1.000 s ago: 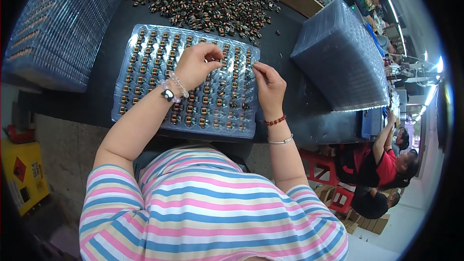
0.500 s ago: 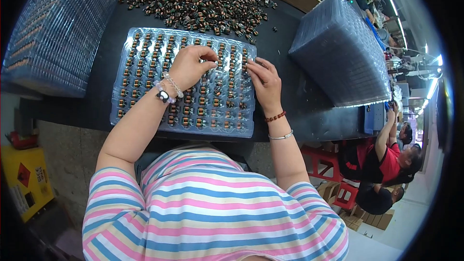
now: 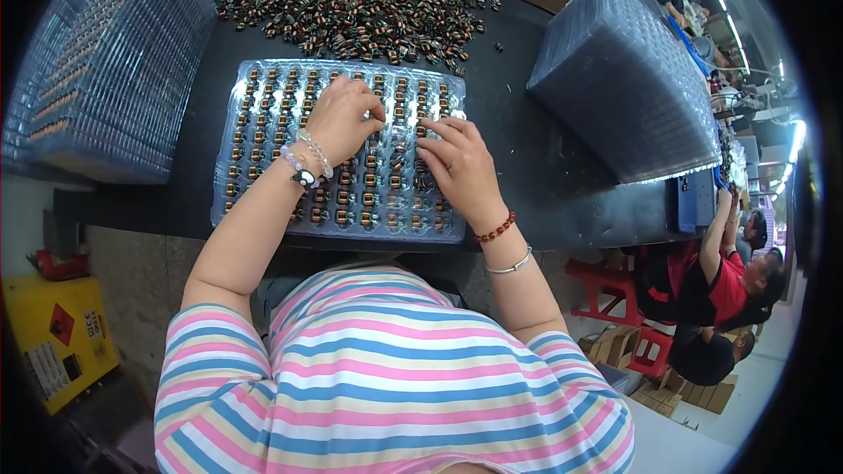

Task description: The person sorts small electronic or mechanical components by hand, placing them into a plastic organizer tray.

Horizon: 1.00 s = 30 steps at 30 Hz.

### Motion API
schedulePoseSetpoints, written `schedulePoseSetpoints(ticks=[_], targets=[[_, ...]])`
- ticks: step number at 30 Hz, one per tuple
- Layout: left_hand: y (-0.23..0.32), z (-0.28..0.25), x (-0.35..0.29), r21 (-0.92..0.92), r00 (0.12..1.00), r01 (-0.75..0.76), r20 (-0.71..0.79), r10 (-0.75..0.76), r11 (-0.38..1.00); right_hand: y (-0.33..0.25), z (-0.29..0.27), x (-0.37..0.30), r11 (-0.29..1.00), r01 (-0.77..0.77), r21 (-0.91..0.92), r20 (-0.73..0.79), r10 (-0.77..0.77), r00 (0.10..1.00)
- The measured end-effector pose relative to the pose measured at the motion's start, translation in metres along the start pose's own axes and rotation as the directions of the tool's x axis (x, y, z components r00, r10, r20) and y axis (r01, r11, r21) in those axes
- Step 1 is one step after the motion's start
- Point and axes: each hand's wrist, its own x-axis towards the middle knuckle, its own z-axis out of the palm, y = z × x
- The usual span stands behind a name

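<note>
The tray (image 3: 373, 233) lies on the table (image 3: 536, 184), coils (image 3: 366, 219) in its pockets. Around it are the heap (image 3: 351, 4) at 12 o'clock, one stack (image 3: 127, 79) at 10, another stack (image 3: 623, 88) between 2 and 3.

Marks on the yellow box (image 3: 31, 303), off your worktop's (image 3: 544, 202) near left corner: a red diamond sign (image 3: 61, 323), a pale label (image 3: 46, 370) toward the box's lower edge, dark print (image 3: 93, 324) toward its right edge (lettering too small to read).
</note>
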Motion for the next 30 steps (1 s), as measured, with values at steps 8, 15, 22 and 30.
schedulePoseSetpoints(ticks=[8, 15, 22, 30], targets=[[-0.003, -0.004, -0.002, 0.223, 0.987, -0.131, -0.065, 0.149, 0.966, -0.006, 0.010, -0.007, 1.000, 0.011, 0.008, -0.004, -0.011, 1.000], [0.034, 0.020, -0.011, 0.203, 0.958, -0.286, 0.052, 0.282, 0.936, -0.004, -0.005, -0.022, 0.992, 0.035, -0.120, 0.087, -0.024, 0.996], [0.032, 0.014, -0.026, 0.169, 0.946, -0.315, -0.019, 0.323, 0.934, -0.008, 0.040, -0.035, 0.983, 0.166, -0.078, -0.275, -0.182, 0.944], [0.032, 0.025, -0.015, -0.086, 0.988, -0.155, -0.027, 0.153, 0.984, -0.003, 0.035, -0.051, 0.984, 0.140, -0.114, -0.291, -0.168, 0.942]])
